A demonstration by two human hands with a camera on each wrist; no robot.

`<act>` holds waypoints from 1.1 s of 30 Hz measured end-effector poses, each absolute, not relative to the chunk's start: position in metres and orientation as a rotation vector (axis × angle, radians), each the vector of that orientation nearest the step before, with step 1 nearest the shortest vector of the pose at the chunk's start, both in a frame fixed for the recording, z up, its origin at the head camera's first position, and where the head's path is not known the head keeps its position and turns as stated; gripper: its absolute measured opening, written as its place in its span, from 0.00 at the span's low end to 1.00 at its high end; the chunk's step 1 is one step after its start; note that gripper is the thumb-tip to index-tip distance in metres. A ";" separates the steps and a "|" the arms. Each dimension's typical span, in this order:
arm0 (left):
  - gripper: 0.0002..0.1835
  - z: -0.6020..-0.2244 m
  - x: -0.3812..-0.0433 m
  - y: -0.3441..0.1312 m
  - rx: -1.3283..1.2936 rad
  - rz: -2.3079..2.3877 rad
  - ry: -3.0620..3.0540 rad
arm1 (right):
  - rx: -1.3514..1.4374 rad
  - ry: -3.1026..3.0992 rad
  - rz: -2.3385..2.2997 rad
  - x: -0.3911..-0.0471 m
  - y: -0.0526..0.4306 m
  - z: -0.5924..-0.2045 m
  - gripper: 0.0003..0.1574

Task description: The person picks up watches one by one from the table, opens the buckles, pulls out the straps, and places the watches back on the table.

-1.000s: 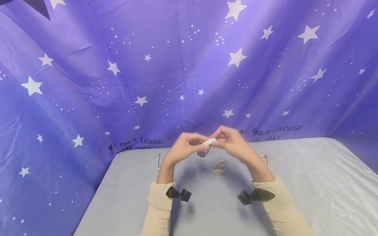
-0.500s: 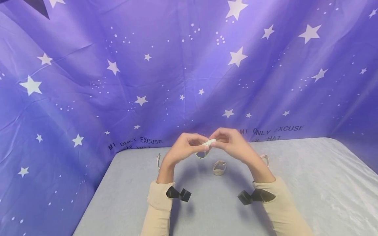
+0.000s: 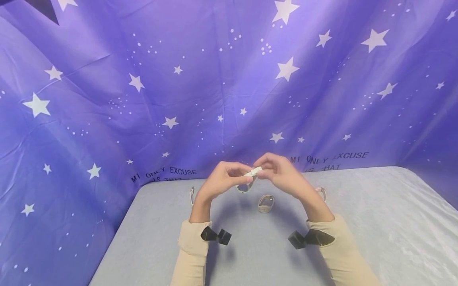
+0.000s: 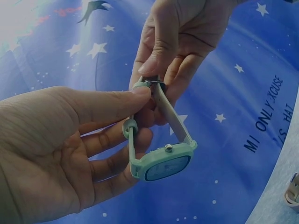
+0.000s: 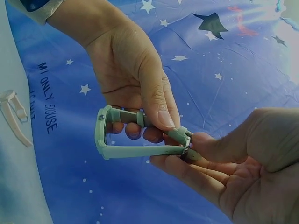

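A mint-green wristwatch (image 4: 168, 164) hangs between my two hands, its strap closed into a loop above the table. Thumb and fingers of my left hand (image 3: 222, 180) pinch the strap on one side of the buckle. My right hand (image 3: 282, 174) pinches the strap end at the metal buckle (image 5: 187, 145), which the fingertips partly hide. In the left wrist view the watch case points down, its screen facing away from the hands. A beige watch (image 3: 266, 203) stands on the table below the hands.
On the grey cloth-covered table (image 3: 250, 254), one watch (image 3: 192, 195) lies beyond the left wrist and another (image 3: 321, 193) beside the right forearm. A purple curtain (image 3: 229, 91) with white stars hangs behind the table's far edge.
The right hand's fingers shift slightly at the strap end, and the pale strap piece between the hands turns a little. Both arms stay almost still.
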State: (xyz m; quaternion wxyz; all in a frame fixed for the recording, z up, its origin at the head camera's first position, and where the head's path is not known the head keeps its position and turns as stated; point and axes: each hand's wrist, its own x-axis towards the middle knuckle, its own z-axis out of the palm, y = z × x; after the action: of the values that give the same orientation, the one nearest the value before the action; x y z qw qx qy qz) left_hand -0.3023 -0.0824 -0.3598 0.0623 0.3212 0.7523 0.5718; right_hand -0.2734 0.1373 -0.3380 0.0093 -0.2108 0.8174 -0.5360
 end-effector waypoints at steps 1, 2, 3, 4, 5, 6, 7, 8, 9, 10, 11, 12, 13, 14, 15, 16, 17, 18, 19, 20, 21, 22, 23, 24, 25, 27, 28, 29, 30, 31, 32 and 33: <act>0.12 -0.360 -0.302 -0.082 0.976 1.724 2.279 | -0.666 2.566 -1.654 -0.273 0.137 -0.338 0.13; 0.12 -0.360 -0.302 -0.083 0.980 1.717 2.287 | -0.671 2.582 -1.635 -0.273 0.137 -0.338 0.14; 0.12 -0.359 -0.302 -0.083 0.987 1.714 2.288 | -0.686 2.594 -1.620 -0.273 0.137 -0.338 0.14; 0.12 -0.359 -0.302 -0.083 0.993 1.706 2.297 | -0.685 2.603 -1.613 -0.273 0.137 -0.338 0.14; 0.12 -0.359 -0.302 -0.083 0.997 1.698 2.308 | -0.676 2.609 -1.608 -0.273 0.137 -0.338 0.13; 0.12 -0.358 -0.301 -0.082 0.998 1.694 2.309 | -0.664 2.610 -1.612 -0.273 0.136 -0.337 0.11; 0.12 -0.358 -0.301 -0.082 1.002 1.691 2.309 | -0.657 2.607 -1.617 -0.273 0.136 -0.337 0.10; 0.12 -0.358 -0.301 -0.082 1.002 1.690 2.308 | -0.652 2.599 -1.628 -0.273 0.136 -0.337 0.09; 0.12 -0.357 -0.301 -0.082 1.003 1.689 2.305 | -0.647 2.590 -1.639 -0.273 0.136 -0.337 0.09; 0.12 -0.357 -0.301 -0.082 1.003 1.690 2.302 | -0.633 2.579 -1.651 -0.273 0.136 -0.337 0.08; 0.12 -0.357 -0.301 -0.082 1.003 1.693 2.298 | -0.630 2.570 -1.660 -0.273 0.137 -0.337 0.08; 0.12 -0.357 -0.301 -0.082 1.004 1.696 2.290 | -0.625 2.560 -1.669 -0.273 0.137 -0.337 0.08; 0.12 -0.357 -0.301 -0.082 1.001 1.701 2.283 | -0.622 2.547 -1.679 -0.273 0.137 -0.338 0.07; 0.12 -0.357 -0.301 -0.082 0.997 1.703 2.280 | -0.619 2.535 -1.689 -0.272 0.138 -0.338 0.07; 0.11 -0.358 -0.301 -0.082 0.993 1.708 2.272 | -0.616 2.524 -1.696 -0.272 0.138 -0.337 0.07; 0.11 -0.358 -0.300 -0.082 0.987 1.712 2.266 | -0.620 2.511 -1.705 -0.272 0.138 -0.337 0.07; 0.11 -0.358 -0.300 -0.082 0.981 1.713 2.265 | -0.623 2.500 -1.713 -0.272 0.139 -0.338 0.07; 0.11 -0.358 -0.300 -0.082 0.975 1.716 2.262 | -0.626 2.484 -1.722 -0.272 0.139 -0.338 0.07; 0.11 -0.358 -0.300 -0.082 0.969 1.717 2.264 | -0.630 2.469 -1.730 -0.272 0.139 -0.338 0.07; 0.11 -0.358 -0.300 -0.082 0.964 1.718 2.267 | -0.638 2.454 -1.737 -0.272 0.139 -0.338 0.07; 0.12 -0.358 -0.299 -0.082 0.961 1.718 2.272 | -0.648 2.436 -1.747 -0.273 0.139 -0.338 0.07; 0.12 -0.359 -0.299 -0.082 0.959 1.715 2.280 | -0.655 2.419 -1.755 -0.273 0.139 -0.339 0.07; 0.12 -0.359 -0.299 -0.083 0.958 1.712 2.290 | -0.657 2.405 -1.760 -0.273 0.139 -0.339 0.07; 0.12 -0.359 -0.299 -0.083 0.957 1.711 2.296 | -0.659 2.388 -1.767 -0.273 0.139 -0.339 0.08; 0.12 -0.359 -0.299 -0.083 0.957 1.708 2.303 | -0.662 2.377 -1.772 -0.273 0.139 -0.339 0.08; 0.12 -0.359 -0.299 -0.083 0.956 1.710 2.301 | -0.661 2.363 -1.782 -0.273 0.139 -0.339 0.09; 0.13 -0.359 -0.299 -0.083 0.953 1.716 2.292 | -0.660 2.363 -1.783 -0.273 0.139 -0.339 0.09; 0.13 -0.359 -0.299 -0.082 0.950 1.721 2.285 | -0.662 2.364 -1.783 -0.273 0.140 -0.339 0.09; 0.13 -0.359 -0.300 -0.082 0.947 1.728 2.270 | -0.665 2.364 -1.787 -0.273 0.140 -0.338 0.10; 0.14 -0.359 -0.300 -0.082 0.948 1.735 2.258 | -0.669 2.366 -1.789 -0.273 0.140 -0.338 0.10; 0.14 -0.359 -0.301 -0.082 0.948 1.739 2.247 | -0.674 2.367 -1.792 -0.273 0.141 -0.338 0.11; 0.14 -0.359 -0.301 -0.082 0.948 1.743 2.239 | -0.687 2.363 -1.798 -0.274 0.141 -0.339 0.11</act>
State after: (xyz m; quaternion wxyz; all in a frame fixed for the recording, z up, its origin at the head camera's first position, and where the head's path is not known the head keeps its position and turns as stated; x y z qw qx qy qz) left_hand -0.3010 -0.0815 -0.3590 0.0749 0.3160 0.7463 0.5810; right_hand -0.2735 0.1410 -0.3385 0.0468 -0.2251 0.7746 -0.5892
